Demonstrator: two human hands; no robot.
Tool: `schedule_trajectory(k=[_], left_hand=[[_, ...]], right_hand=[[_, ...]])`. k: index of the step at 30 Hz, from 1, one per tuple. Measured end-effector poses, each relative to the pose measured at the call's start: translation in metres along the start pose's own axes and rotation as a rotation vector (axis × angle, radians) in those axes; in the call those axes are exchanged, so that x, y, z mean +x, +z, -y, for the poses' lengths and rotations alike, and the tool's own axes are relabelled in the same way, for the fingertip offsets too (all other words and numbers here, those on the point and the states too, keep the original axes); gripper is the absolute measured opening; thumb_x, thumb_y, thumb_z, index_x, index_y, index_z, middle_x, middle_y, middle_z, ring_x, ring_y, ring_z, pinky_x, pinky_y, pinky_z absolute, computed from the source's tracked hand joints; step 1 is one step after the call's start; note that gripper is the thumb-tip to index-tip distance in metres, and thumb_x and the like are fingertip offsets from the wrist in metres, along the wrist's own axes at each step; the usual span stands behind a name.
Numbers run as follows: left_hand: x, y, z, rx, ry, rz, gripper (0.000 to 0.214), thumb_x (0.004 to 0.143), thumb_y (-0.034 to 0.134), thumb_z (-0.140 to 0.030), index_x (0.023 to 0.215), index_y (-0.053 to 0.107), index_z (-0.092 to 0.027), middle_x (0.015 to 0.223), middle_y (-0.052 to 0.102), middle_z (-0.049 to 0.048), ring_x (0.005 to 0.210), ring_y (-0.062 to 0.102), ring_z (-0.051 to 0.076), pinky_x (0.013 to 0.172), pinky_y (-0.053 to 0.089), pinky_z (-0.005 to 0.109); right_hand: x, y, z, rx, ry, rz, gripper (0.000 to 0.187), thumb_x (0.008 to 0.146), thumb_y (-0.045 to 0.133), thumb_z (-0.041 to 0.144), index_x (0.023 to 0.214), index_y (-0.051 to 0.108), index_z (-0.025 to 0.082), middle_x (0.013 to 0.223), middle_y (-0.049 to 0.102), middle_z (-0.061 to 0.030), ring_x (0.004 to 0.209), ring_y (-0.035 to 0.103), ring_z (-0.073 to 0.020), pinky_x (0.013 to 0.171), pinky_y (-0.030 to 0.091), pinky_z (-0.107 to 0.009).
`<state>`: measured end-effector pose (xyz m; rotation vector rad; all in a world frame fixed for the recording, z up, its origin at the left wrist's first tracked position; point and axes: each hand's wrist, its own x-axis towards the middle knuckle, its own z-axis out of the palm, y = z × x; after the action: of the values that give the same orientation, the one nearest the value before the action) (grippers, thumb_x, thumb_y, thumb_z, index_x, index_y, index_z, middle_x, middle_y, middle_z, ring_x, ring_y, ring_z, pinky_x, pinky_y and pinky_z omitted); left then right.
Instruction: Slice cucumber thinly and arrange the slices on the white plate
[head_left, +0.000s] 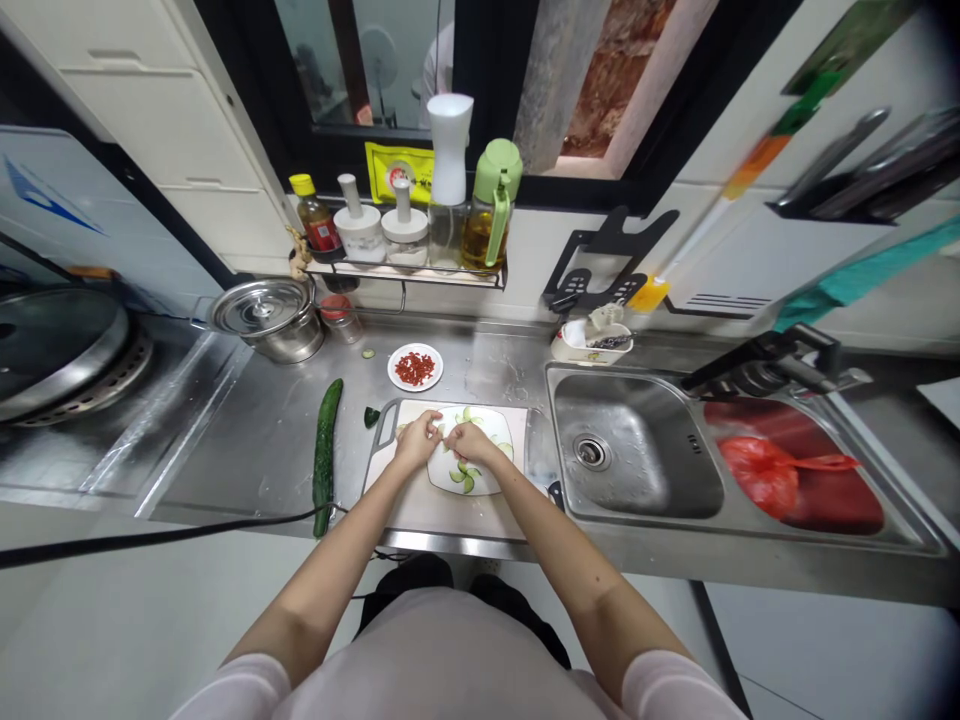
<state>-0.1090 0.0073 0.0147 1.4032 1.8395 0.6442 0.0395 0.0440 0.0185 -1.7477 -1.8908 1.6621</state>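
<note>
Head view: from the left, we see a pan on the stove, then a lidded pot at the back of the worktop. A whole cucumber lies lengthwise to the left of the board, with a dark green offcut just beside the board's handle. Behind the board sits a dish of red bits.

On the board we find the plate, where green-rimmed slices lie apart in small groups. Our left hand reaches over its left side, fingers bent inward; our right hand meets it from the right, fingertips near. Both grips look narrow, but we cannot tell whether either is closed on a slice.

We judge the step in hand to be laying out slices; the next move calls for a light pinch and a careful release, without nudging those placed. Further right come a knife, partly hidden, and the sink.
</note>
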Motion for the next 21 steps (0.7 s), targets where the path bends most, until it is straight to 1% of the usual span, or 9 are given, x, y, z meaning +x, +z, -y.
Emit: schedule_trajectory(k=[4,7,10,14,17,21], left_hand=[[0.001,-0.001,-0.003,0.161,0.029,0.02,0.037,0.078,0.058,-0.017,0.114,0.062,-0.027,0.088,0.069,0.0004,0.092,0.059,0.021,0.093,0.031,0.036],[0.003,-0.002,-0.005,0.262,0.029,0.061,0.038,0.081,0.055,-0.017,0.117,0.06,-0.03,0.094,0.07,0.0,0.101,0.058,0.023,0.095,0.029,0.039],[0.003,-0.002,-0.006,0.323,0.043,0.085,0.039,0.082,0.053,-0.017,0.119,0.059,-0.03,0.096,0.07,0.0003,0.103,0.057,0.024,0.094,0.029,0.04],[0.002,-0.003,-0.007,0.375,0.063,0.074,0.039,0.082,0.055,-0.019,0.12,0.059,-0.03,0.103,0.068,0.003,0.107,0.055,0.025,0.094,0.03,0.04],[0.001,-0.004,-0.007,0.414,0.071,0.063,0.035,0.083,0.057,-0.024,0.118,0.062,-0.03,0.108,0.064,0.0056,0.11,0.053,0.026,0.094,0.03,0.04],[0.001,-0.004,-0.006,0.442,0.068,0.079,0.03,0.085,0.056,-0.028,0.113,0.066,-0.031,0.108,0.061,0.0064,0.112,0.051,0.027,0.095,0.03,0.041]], right_hand=[[0.003,0.001,0.004,-0.129,-0.012,-0.077,0.013,0.078,0.065,0.02,0.066,0.06,0.016,0.052,0.059,0.0019,0.052,0.053,-0.0091,0.054,0.033,-0.02],[0.005,0.004,0.006,-0.208,-0.015,-0.124,0.01,0.078,0.066,0.022,0.071,0.064,0.015,0.069,0.066,-0.0032,0.068,0.059,-0.0124,0.059,0.032,-0.021],[0.004,0.008,0.007,-0.314,0.0,-0.156,0.011,0.081,0.063,0.027,0.081,0.067,0.016,0.084,0.07,-0.006,0.078,0.06,-0.0147,0.06,0.032,-0.022],[0.0,0.01,0.009,-0.373,0.043,-0.189,0.016,0.083,0.062,0.03,0.091,0.067,0.018,0.092,0.07,-0.0056,0.082,0.061,-0.0153,0.059,0.032,-0.022],[-0.003,0.01,0.01,-0.367,0.048,-0.194,0.016,0.084,0.061,0.031,0.093,0.067,0.018,0.094,0.07,-0.0059,0.082,0.06,-0.0156,0.059,0.032,-0.022],[-0.004,0.011,0.011,-0.357,0.046,-0.199,0.016,0.087,0.057,0.029,0.093,0.067,0.018,0.096,0.07,-0.0061,0.081,0.061,-0.0152,0.059,0.033,-0.022]])
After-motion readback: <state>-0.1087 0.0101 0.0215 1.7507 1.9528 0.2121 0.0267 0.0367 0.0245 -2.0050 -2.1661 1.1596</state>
